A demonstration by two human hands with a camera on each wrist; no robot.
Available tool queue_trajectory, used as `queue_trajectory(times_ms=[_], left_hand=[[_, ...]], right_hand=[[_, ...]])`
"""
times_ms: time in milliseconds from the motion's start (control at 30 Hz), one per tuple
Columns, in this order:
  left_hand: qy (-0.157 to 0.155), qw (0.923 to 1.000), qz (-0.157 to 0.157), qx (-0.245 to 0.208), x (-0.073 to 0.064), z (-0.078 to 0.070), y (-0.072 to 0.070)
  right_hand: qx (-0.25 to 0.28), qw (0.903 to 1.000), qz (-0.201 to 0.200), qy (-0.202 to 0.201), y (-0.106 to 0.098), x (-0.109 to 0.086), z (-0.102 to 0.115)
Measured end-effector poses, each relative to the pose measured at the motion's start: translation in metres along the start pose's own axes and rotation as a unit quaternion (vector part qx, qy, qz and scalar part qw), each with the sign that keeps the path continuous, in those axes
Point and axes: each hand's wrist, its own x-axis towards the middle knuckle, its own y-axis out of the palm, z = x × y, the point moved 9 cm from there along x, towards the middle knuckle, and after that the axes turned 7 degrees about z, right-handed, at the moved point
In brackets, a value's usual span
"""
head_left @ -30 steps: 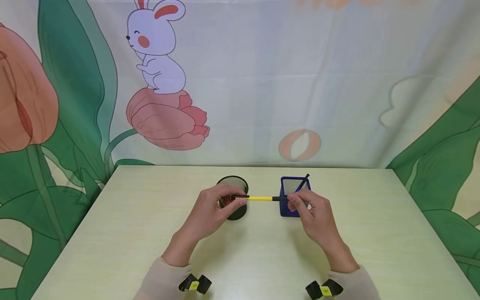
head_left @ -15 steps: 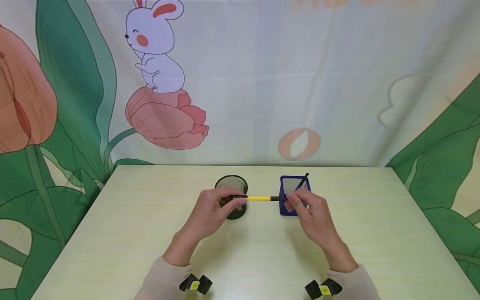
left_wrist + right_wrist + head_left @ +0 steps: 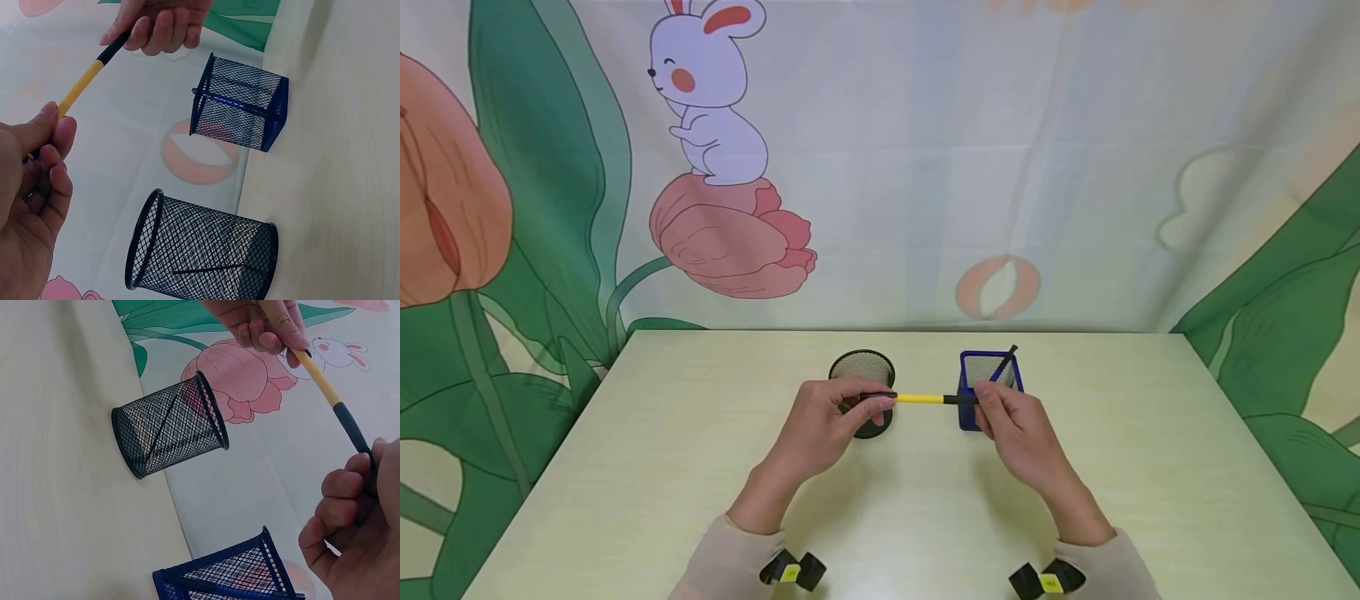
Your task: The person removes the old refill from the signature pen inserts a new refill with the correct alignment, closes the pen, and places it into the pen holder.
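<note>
yellow-and-black pen (image 3: 920, 398) held level at both ends, off the table (image 3: 917, 517)

nearest: beige sleeves (image 3: 730, 554), small black wrist cameras (image 3: 810, 572) at the cuffs; left hand (image 3: 820, 429) pinches the pen's left end, right hand (image 3: 1026, 437) pinches its black right end; neither hand is free; the pen spans the gap between them, nearer than both holders; behind left hand, black mesh cup (image 3: 203, 244), upright, dark thin line showing through, can't tell pen or seam; behind right hand, blue mesh holder (image 3: 237, 128), upright, one dark pen (image 3: 1004, 363) leaning in it, tip past the rim; farthest: cloth backdrop (image 3: 880, 167) with printed rabbit (image 3: 726, 142);

step, my read: two-handed handling of the pen; next move probably calls for one hand easing off, the other gripping firmly, clear of both rims
</note>
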Motion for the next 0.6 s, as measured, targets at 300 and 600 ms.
queue_trajectory(times_ms=[300, 600], left_hand=[[-0.004, 0.9997, -0.012, 0.023, 0.0000, -0.0024, 0.0017], [-0.027, 0.9995, -0.011, 0.010, 0.0021, 0.0017, 0.0017]], right_hand=[[0.028, 0.9995, -0.010, 0.006, 0.0019, -0.0002, 0.0017], [0.010, 0.9997, -0.023, 0.004, 0.0023, 0.0004, 0.0028]])
